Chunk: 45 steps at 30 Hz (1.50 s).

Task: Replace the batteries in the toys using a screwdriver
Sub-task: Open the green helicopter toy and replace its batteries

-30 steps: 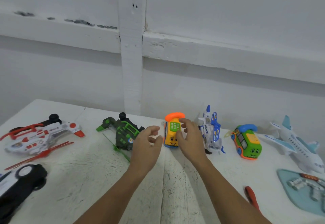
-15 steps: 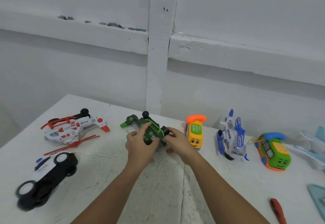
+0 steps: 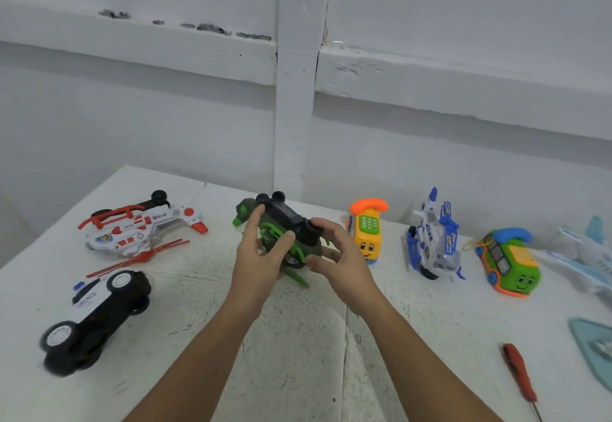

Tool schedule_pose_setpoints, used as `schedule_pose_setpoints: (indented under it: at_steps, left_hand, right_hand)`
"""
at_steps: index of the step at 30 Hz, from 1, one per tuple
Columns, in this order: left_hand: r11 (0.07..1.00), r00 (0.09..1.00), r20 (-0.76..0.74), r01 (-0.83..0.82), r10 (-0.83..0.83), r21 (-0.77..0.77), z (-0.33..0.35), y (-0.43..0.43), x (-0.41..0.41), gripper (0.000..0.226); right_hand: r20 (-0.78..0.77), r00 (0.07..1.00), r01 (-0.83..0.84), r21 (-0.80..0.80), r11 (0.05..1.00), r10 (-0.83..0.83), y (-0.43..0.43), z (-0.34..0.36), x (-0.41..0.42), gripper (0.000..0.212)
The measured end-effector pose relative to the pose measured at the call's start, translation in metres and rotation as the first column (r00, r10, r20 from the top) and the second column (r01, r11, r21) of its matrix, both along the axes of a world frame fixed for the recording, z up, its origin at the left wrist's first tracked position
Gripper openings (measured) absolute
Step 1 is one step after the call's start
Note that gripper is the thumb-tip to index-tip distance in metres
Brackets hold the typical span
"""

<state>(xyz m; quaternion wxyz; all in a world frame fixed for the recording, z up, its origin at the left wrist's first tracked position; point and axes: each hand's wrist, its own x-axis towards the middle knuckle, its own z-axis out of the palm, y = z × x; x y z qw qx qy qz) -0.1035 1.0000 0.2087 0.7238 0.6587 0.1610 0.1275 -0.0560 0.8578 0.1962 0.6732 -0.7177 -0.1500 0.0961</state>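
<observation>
While our left hand [image 3: 260, 257] and right hand [image 3: 342, 257] curl round green helicopter [image 3: 287, 219], underside up, over desk [image 3: 298, 348], screwdriver [image 3: 518, 373] lies well apart: reaching one-handed, we risk dropping it, snapping rotor [image 3: 295, 277].

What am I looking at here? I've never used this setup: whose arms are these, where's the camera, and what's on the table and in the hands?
There is no machine here: a person works with two bare hands. The one picture comes from a camera worn on their head, looking forward and down. The left hand and right hand both grip a dark green toy helicopter, tilted so its black underside and wheels face up. On the white table lie, to the left, a red and white helicopter and a police car; to the right, a yellow phone toy, a blue and white plane, a green phone car and a pale plane at the edge. The red-handled screwdriver lies untouched near the right forearm, beside a teal tray partly out of view.
</observation>
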Motion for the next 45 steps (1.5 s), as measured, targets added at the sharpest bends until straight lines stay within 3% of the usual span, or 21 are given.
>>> schedule_pose_setpoints:
  at_steps: [8, 18, 23, 28, 32, 35, 37, 39, 41, 45]
  left_hand:
    - [0.982, 0.984, 0.077, 0.165, -0.158, -0.088, 0.014, -0.061, -0.03, 0.069]
    - [0.921, 0.921, 0.065, 0.387, -0.383, -0.055, -0.003, -0.171, -0.058, 0.077]
    - [0.903, 0.906, 0.027, 0.423, -0.422, -0.08, -0.015, -0.217, -0.071, 0.072]
    - [0.903, 0.905, 0.011, 0.425, -0.425, -0.063, -0.024, -0.241, -0.083, 0.075]
    - [0.902, 0.903, 0.022, 0.429, -0.429, -0.046, -0.027, -0.249, -0.089, 0.074]
    - [0.909, 0.909, 0.003, 0.417, -0.417, -0.012, -0.033, -0.251, -0.091, 0.076]
    - [0.91, 0.911, -0.003, 0.413, -0.413, 0.016, -0.035, -0.252, -0.092, 0.075]
    - [0.914, 0.915, -0.007, 0.402, -0.403, 0.045, -0.037, -0.252, -0.093, 0.075]
    - [0.912, 0.912, -0.008, 0.409, -0.409, 0.038, -0.041, -0.251, -0.092, 0.072]
    - [0.899, 0.899, -0.023, 0.437, -0.436, 0.016, -0.047, -0.251, -0.09, 0.064]
  right_hand:
    - [0.028, 0.99, 0.136, 0.054, 0.989, -0.137, -0.071, 0.014, -0.048, 0.072]
    - [-0.016, 0.978, 0.206, -0.094, 0.974, -0.209, -0.202, 0.014, -0.101, 0.046]
    - [-0.06, 0.981, 0.174, -0.117, 0.978, -0.182, -0.252, 0.008, -0.116, 0.049]
    - [-0.224, 0.966, 0.144, 0.058, 0.988, -0.128, -0.289, 0.006, -0.114, 0.044]
    - [-0.349, 0.925, 0.215, 0.156, 0.964, -0.15, -0.305, 0.007, -0.104, 0.036]
    - [-0.262, 0.892, 0.353, -0.099, 0.93, -0.367, -0.303, 0.0, -0.096, 0.028]
    - [-0.017, 0.875, 0.428, -0.437, 0.791, -0.483, -0.302, -0.01, -0.089, 0.021]
    - [0.1, 0.908, 0.355, -0.698, 0.622, -0.406, -0.3, -0.018, -0.086, 0.031]
    - [0.069, 0.941, 0.246, -0.81, 0.532, -0.331, -0.298, -0.023, -0.084, 0.051]
    - [0.071, 0.963, 0.199, -0.836, 0.511, -0.259, -0.296, -0.02, -0.082, 0.042]
